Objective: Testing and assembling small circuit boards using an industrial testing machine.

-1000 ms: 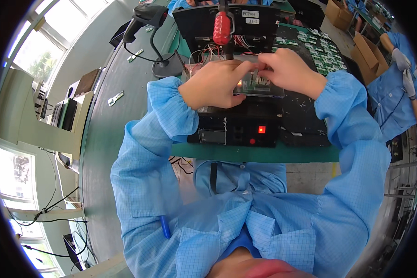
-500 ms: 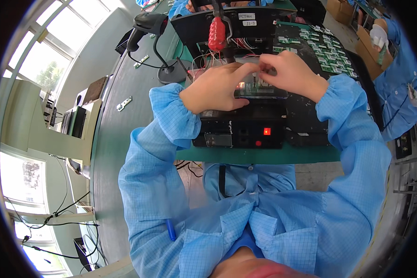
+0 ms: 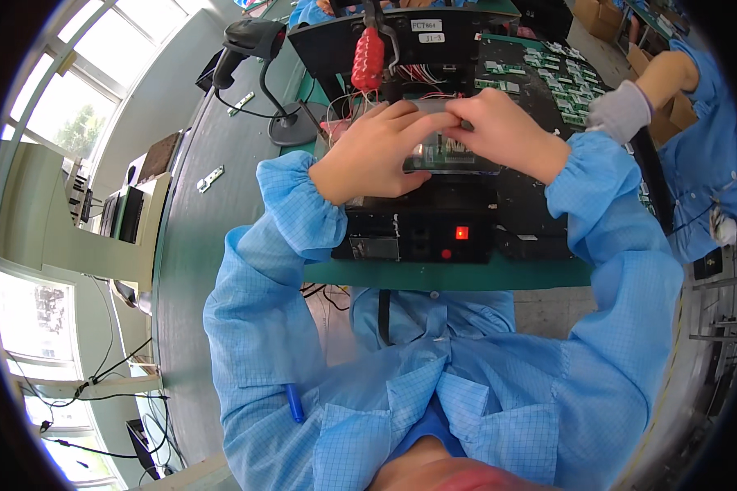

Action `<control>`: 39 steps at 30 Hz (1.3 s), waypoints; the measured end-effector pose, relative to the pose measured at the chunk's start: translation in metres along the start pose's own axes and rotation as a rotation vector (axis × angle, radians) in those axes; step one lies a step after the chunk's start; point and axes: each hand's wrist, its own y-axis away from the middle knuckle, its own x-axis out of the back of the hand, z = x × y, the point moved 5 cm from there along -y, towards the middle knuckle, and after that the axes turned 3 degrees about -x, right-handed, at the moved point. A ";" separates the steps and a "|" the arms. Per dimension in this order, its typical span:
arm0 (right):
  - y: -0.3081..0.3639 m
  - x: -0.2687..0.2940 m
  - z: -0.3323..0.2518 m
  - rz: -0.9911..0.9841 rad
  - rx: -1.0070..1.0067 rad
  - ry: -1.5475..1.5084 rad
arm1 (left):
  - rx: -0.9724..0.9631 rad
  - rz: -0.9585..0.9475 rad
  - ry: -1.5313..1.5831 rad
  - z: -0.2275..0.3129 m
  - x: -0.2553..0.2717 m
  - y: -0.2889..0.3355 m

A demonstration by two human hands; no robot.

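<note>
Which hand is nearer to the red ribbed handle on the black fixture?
Left. The left hand lies just below the red ribbed handle; the right hand is farther off, to its lower right.

- Both forearms come up from the lower edge, in light blue sleeves with elastic cuffs gathered at the wrists.
- Left hand [image 3: 377, 155]: bare, palm down, wrist bent slightly inward, fingers stretched right toward the other hand.
- Left fingertips [image 3: 434, 121] meet the right hand's fingertips at centre; thumb tucked under, not clearly visible.
- Right hand [image 3: 508, 135]: bare, palm down, knuckles up, fingers curled and pointing left.
- Right fingertips [image 3: 460, 110] pinched together in a small grip at the meeting point; what sits in the pinch is too hidden to tell.
- Elbows spread wide, forearms converging in a V toward the hands.
- Hands touch each other, level, held out ahead of the chest.
</note>
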 end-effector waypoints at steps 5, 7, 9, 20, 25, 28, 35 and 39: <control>0.000 0.001 -0.002 -0.051 -0.026 -0.003 | -0.066 0.010 -0.047 0.000 -0.003 0.000; 0.003 0.002 -0.003 -0.019 0.023 0.056 | -0.068 0.007 -0.055 0.003 -0.003 -0.001; -0.003 0.006 0.000 -0.071 -0.046 -0.043 | -0.083 0.013 -0.069 0.000 -0.005 0.002; -0.002 0.001 -0.006 -0.020 0.005 0.008 | -0.130 0.023 -0.152 -0.005 -0.005 0.011; -0.006 -0.005 -0.002 -0.019 -0.008 0.067 | -0.158 0.048 -0.166 -0.005 -0.005 0.013; -0.001 -0.005 -0.009 -0.015 0.022 0.117 | -0.135 0.038 -0.158 -0.003 -0.001 0.013; -0.005 -0.001 -0.009 -0.044 -0.030 0.093 | -0.073 -0.042 -0.123 -0.004 -0.006 0.012; 0.002 -0.005 -0.011 -0.006 0.004 0.118 | -0.125 0.067 -0.146 -0.002 -0.003 0.013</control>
